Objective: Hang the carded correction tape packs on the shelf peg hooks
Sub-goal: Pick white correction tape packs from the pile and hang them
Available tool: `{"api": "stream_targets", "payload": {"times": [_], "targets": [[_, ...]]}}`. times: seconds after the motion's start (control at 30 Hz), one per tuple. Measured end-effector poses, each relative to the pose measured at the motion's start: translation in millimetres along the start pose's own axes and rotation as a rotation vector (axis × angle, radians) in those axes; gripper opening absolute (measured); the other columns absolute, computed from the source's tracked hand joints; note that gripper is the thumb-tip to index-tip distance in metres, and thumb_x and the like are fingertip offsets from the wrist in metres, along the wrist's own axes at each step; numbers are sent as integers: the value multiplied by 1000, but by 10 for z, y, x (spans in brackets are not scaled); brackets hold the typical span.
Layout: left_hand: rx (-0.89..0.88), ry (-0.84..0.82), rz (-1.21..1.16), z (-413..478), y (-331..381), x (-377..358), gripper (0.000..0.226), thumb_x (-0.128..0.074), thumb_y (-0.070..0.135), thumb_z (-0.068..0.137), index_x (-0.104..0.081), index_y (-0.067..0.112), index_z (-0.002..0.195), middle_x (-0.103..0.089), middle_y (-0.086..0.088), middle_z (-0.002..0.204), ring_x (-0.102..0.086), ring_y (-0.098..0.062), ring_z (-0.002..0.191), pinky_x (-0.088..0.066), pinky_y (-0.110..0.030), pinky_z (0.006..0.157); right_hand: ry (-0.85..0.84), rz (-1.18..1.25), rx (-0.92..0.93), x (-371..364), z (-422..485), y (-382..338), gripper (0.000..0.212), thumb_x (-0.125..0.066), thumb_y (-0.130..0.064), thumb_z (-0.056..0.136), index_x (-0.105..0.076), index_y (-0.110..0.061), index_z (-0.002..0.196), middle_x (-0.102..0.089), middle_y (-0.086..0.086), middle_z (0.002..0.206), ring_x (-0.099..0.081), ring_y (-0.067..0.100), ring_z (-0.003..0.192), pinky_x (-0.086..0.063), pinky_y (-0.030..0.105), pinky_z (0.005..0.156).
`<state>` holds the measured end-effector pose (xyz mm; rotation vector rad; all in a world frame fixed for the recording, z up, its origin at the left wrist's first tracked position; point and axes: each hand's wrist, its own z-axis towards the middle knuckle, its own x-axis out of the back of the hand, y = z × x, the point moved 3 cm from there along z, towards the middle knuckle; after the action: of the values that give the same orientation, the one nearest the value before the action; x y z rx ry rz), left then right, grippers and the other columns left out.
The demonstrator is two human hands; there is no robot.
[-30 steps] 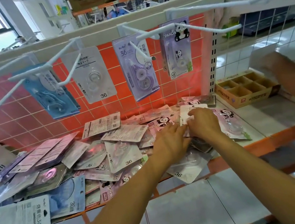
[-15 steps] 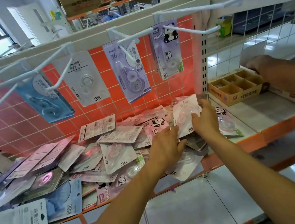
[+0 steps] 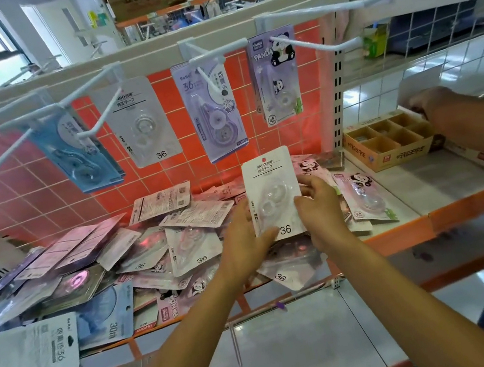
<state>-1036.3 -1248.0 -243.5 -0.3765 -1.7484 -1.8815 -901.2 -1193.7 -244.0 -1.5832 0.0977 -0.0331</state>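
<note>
White "36" pack [image 3: 271, 191]: now lifted upright off the shelf pile [image 3: 149, 247]; left hand [image 3: 244, 243] and right hand [image 3: 322, 214] grip its edges. Ready for the matching peg hook [image 3: 100, 108].

Four hung packs (blue pack [image 3: 78, 153], white pack [image 3: 141, 123], lilac pack [image 3: 212, 108], panda pack [image 3: 277, 75]), one held pack [image 3: 271, 191], two hands (left hand [image 3: 244, 243], right hand [image 3: 322, 211]), one divided box [image 3: 387, 143], one uncountable loose pile [image 3: 149, 250].

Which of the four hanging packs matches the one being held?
The white pack marked 36, second from left; blue pack, lilac pack and panda pack differ.
</note>
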Motion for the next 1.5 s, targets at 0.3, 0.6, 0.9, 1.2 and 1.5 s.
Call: {"api": "stream_targets", "payload": {"times": [0.3,0.6,0.9,1.2,1.5], "targets": [[148,48,-113,-190,-303,302,75,-78,12,76,-37,27,137,-60,6,114,-63,-11,97,-57,-37,85,-125,-1,-10,-229,-173,-58,13,-52,-14,94,-59,-21,103,-67,-6,97,-66,13,88,-58,38,77],[46,182,-28,-418,-369,655,87,-75,38,69,-26,40,140,-61,2,116,-67,-18,95,-57,-46,80,-214,49,134,-630,-277,-319,15,-56,-19,94,-64,-8,99,-67,-6,85,-62,7,78,-51,30,75],[-121,252,122,-535,-381,980,86,-75,11,79,-22,30,144,-59,14,100,-68,-11,87,-59,-29,71,-264,126,304,-975,-414,-879,12,-57,-20,86,-67,-25,81,-71,7,86,-66,27,85,-53,55,82],[-273,440,80,-616,-275,1377,90,-72,9,78,-17,40,143,-64,-6,112,-67,-19,97,-57,-44,83,-343,175,516,-1110,-777,-1395,15,-58,-10,93,-67,-20,85,-67,-7,79,-63,6,76,-57,34,72],[-381,512,111,-591,-207,1614,91,-77,1,76,-20,26,142,-59,16,91,-63,6,82,-50,-8,71,-381,234,649,-1196,-987,-1687,10,-57,-4,93,-67,-5,95,-63,-8,76,-59,-7,69,-46,10,61]]}}
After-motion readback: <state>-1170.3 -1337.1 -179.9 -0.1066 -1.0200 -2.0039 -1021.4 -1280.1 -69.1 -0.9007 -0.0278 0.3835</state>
